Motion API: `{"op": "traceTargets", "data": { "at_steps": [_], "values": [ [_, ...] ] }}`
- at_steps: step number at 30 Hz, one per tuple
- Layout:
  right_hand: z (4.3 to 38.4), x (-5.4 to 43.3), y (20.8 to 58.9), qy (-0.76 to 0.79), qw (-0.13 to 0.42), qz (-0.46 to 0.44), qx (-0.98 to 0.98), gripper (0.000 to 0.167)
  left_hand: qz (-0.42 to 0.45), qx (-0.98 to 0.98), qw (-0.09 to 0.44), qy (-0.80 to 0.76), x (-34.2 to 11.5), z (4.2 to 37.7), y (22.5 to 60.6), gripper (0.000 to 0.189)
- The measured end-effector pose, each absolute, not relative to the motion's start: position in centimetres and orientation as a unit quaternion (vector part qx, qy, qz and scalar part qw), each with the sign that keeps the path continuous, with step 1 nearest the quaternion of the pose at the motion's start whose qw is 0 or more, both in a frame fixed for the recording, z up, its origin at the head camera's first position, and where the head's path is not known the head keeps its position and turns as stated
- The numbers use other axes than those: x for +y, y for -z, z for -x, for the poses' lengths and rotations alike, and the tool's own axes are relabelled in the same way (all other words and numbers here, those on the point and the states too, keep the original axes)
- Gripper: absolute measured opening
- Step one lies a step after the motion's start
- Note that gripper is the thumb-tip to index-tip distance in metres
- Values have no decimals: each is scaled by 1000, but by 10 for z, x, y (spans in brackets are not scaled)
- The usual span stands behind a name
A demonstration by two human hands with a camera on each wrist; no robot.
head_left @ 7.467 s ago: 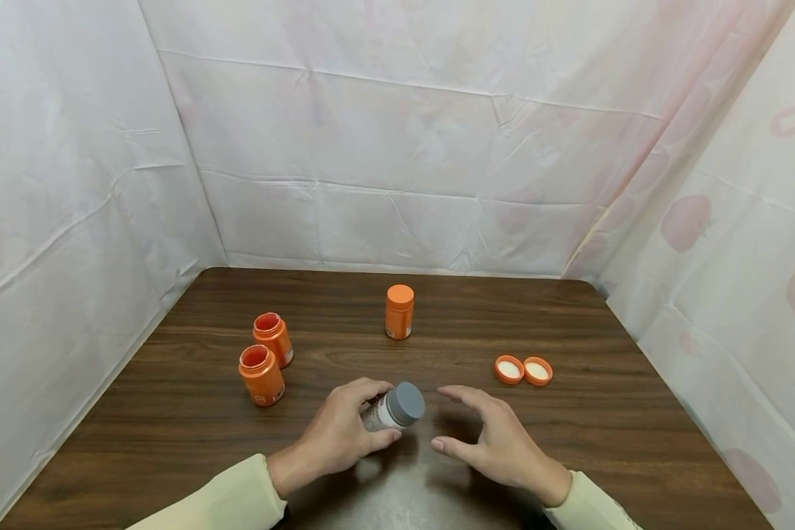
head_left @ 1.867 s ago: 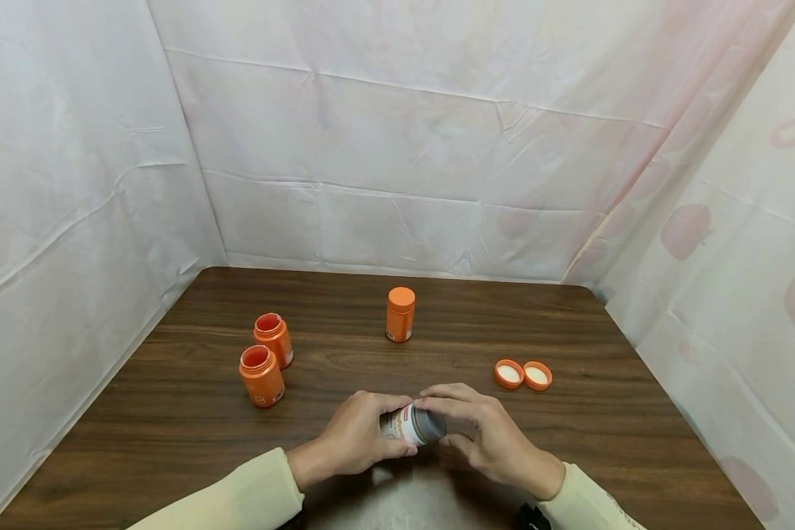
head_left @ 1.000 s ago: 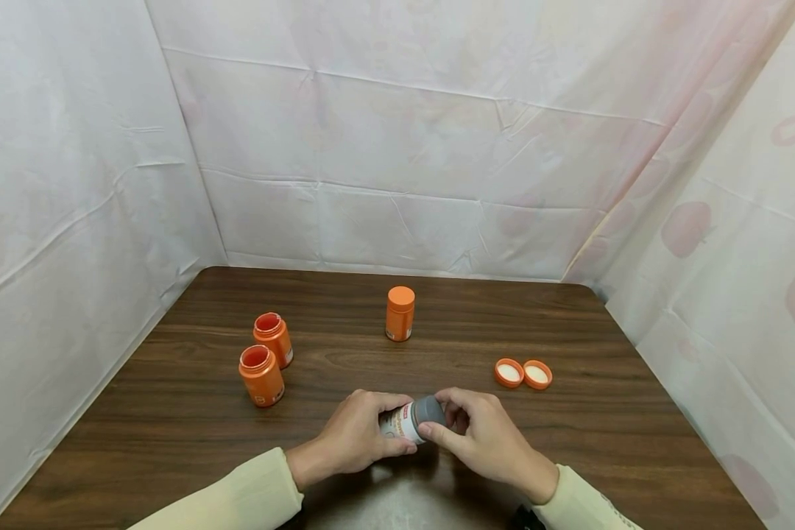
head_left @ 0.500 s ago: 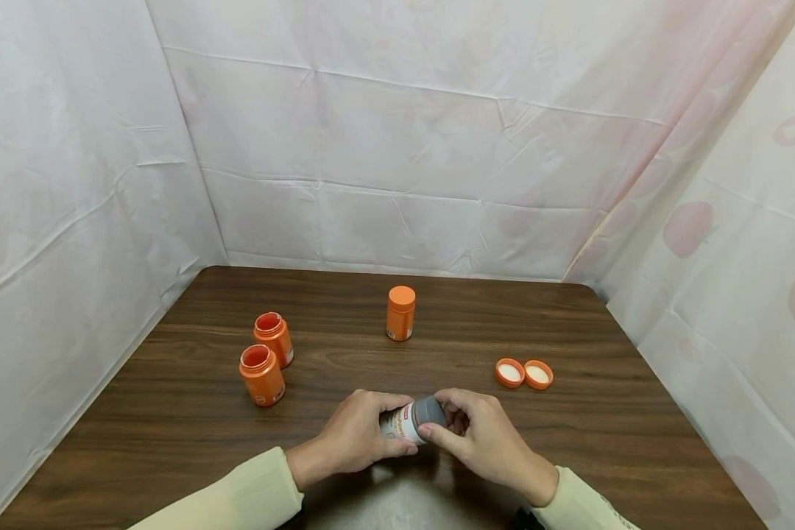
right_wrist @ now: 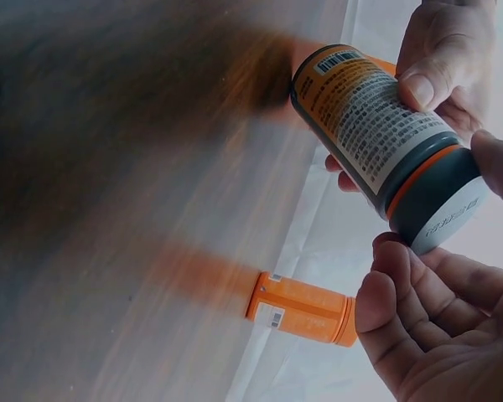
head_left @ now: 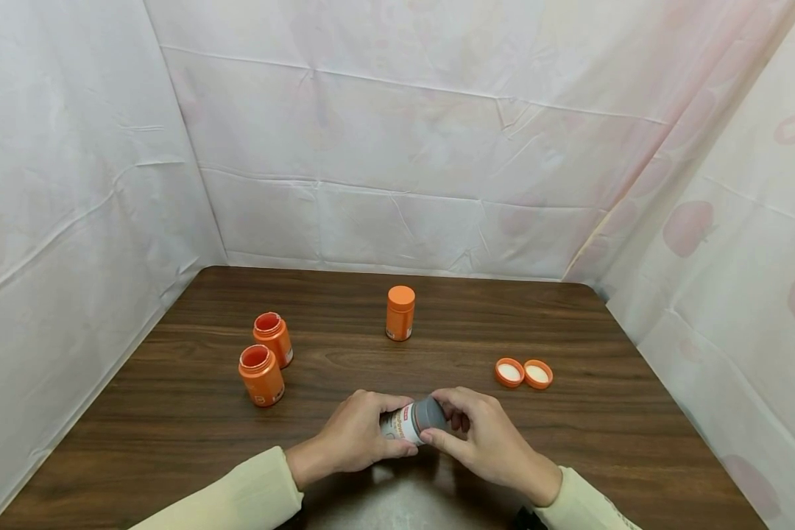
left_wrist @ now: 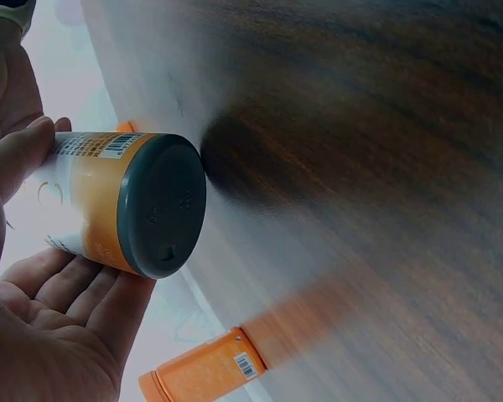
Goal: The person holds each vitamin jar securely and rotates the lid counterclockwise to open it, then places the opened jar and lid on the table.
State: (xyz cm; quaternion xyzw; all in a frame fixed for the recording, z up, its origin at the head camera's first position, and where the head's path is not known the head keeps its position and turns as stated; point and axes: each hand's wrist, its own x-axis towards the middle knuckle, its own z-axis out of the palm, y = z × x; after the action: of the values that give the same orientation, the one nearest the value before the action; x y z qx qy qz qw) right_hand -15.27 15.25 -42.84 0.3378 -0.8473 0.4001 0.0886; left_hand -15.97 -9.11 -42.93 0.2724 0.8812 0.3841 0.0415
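L grip [head_left: 354, 434] holds smooth cyl. btl [head_left: 414, 421].

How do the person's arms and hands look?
The left sleeve and right sleeve are long and pale yellow; the right one has small dark marks, with a black object partly visible under it. The left hand and right hand wear no gloves.

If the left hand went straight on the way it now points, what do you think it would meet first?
Probably the right hand, which grips the cap of the bottle the left hand holds; exact depth is unclear.
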Motion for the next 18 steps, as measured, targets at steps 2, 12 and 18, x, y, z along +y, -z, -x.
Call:
{"op": "traceTargets", "data": {
  "at_steps": [2,12,18],
  "values": [
    [153,153,428,-398,90,-341,-847,35,-272,882,43,-383,-91,160,429,52],
    [154,157,428,-387,99,-360,-843,42,-271,882,46,-382,-90,160,429,49],
    [155,158,428,-393,104,-381,-831,43,-270,883,47,-381,-90,160,429,49]
  ]
}}
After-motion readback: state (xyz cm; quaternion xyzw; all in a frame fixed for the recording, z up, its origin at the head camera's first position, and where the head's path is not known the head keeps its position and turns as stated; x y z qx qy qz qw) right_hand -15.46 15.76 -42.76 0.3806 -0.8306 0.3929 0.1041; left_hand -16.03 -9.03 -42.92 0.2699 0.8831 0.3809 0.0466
